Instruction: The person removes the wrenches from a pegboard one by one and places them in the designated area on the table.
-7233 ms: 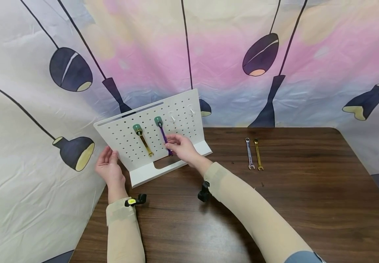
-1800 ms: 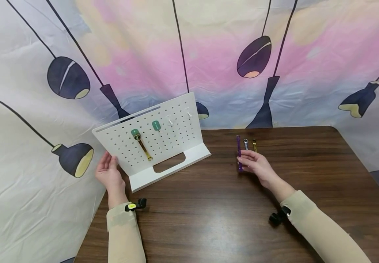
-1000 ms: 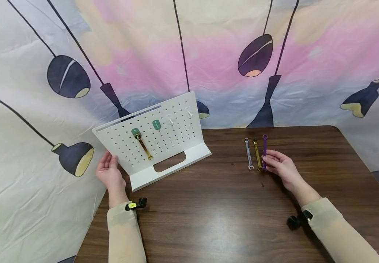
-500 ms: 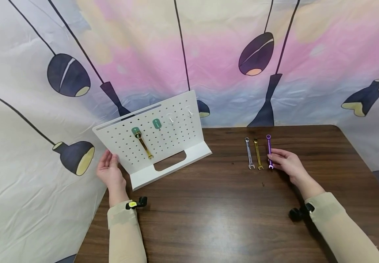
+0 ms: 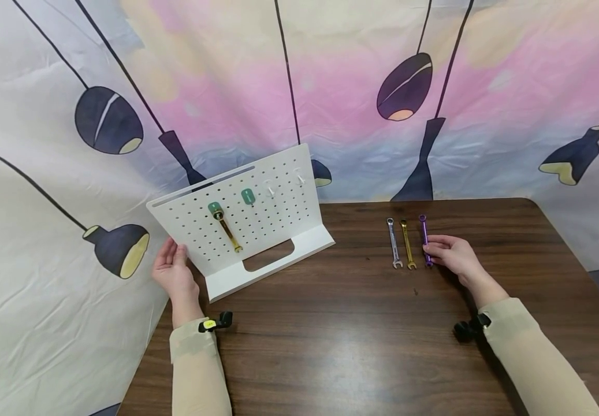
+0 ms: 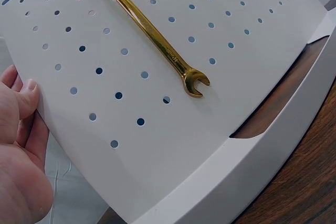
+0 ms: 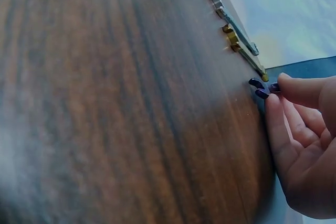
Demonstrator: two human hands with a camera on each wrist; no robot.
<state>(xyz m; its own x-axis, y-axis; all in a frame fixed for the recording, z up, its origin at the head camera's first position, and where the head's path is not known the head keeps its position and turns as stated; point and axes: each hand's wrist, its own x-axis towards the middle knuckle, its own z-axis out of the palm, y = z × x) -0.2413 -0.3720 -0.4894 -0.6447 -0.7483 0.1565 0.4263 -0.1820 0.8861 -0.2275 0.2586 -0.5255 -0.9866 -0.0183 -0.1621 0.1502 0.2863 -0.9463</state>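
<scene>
The right hand [image 5: 457, 259] pinches a purple combination wrench [image 5: 424, 229] between thumb and fingertips, at the table's right side. In the right wrist view only the open end of that purple wrench [image 7: 259, 88] shows clearly. Beside it lie a gold wrench [image 5: 406, 245] and a silver wrench [image 5: 393, 242], roughly parallel. At the left, the left hand [image 5: 177, 280] holds the side edge of a white pegboard stand [image 5: 273, 222], thumb at the front and fingers behind. Another gold wrench [image 6: 152, 34] hangs from the board's leftmost green-capped hook [image 5: 214, 208].
A second green-capped hook [image 5: 248, 196] and two clear hooks, one clear hook [image 5: 270, 188] left of the other, carry nothing. The brown wooden table [image 5: 351, 341] ends at a printed cloth backdrop [image 5: 351, 86] behind the stand.
The purple wrench, earlier on the second green-capped hook, has come right across the table, past the silver and gold wrenches, in the right hand. The left hand stays at the board's edge.
</scene>
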